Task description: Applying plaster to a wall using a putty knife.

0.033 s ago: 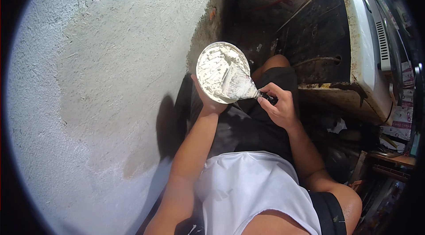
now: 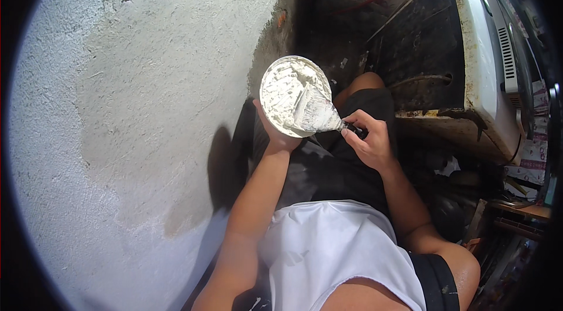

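We see the left hand (image 2: 275,130) cupped under a round shallow pan heaped with white plaster (image 2: 291,95), its fingers wrapped up around the pan's lower rim and holding it at chest height, just in front of the rough grey plastered wall (image 2: 146,106). The pan's open face is turned toward us, tilted slightly to the right.

The right hand (image 2: 368,142) is clenched around the dark handle of a broad putty knife with a plaster-smeared metal blade (image 2: 314,113). The knife's long axis runs from lower right to upper left: the handle end sits in the fist at the lower right, and the wide blade edge points up and left into the plaster, lying flat across the lower right part of the pan. The blade touches the plaster; the handle itself is mostly hidden by the fingers (image 2: 355,126).

Below both hands we see black shorts over a raised knee (image 2: 366,85) and a white shirt (image 2: 334,246). To the right stands a worn white appliance (image 2: 478,70), well apart from the hands.
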Available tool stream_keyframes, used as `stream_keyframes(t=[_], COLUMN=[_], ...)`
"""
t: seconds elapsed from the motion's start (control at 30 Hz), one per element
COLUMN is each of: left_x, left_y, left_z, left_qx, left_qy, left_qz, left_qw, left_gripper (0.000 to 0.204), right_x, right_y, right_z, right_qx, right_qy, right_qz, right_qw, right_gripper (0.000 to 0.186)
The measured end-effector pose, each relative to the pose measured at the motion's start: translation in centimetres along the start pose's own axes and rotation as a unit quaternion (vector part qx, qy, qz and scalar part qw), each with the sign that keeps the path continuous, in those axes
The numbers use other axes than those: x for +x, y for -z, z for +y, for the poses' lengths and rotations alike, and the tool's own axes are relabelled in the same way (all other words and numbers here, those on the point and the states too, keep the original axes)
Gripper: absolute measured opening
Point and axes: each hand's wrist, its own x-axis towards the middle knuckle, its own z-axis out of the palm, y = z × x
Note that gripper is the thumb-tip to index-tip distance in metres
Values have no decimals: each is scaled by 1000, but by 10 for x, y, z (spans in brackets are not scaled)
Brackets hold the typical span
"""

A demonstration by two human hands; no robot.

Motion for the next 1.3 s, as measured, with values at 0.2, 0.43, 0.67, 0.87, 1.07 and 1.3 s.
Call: stream_keyframes(t=[0.2,0.43,0.67,0.87,1.07,1.3], left_x=[-1,-1,-5,-5,-2,-4], left_y=[-2,1,11,13,12,1], left_z=[-7,-10,-15,-17,-16,-16], left_qx=[43,60,98,121,107,97], left_qy=[-16,-25,-26,-21,-17,-22], left_qz=[15,16,-2,-11,44,69], left_qw=[999,998,995,992,993,993], left_gripper=[103,102,100,100,101,101], right_x=[-5,-6,-9,-11,-12,-15], right_y=[-6,-21,-31,-27,-28,-32], right_z=[-2,3,3,-8,-18,-18], right_qx=[22,68,138,102,-20,-12], right_qy=[-16,-21,-62,-50,64,76], right_qz=[13,35,26,56,132,123], right_qw=[1000,997,988,992,989,989], right_gripper=[18,15,12,14,25,25])
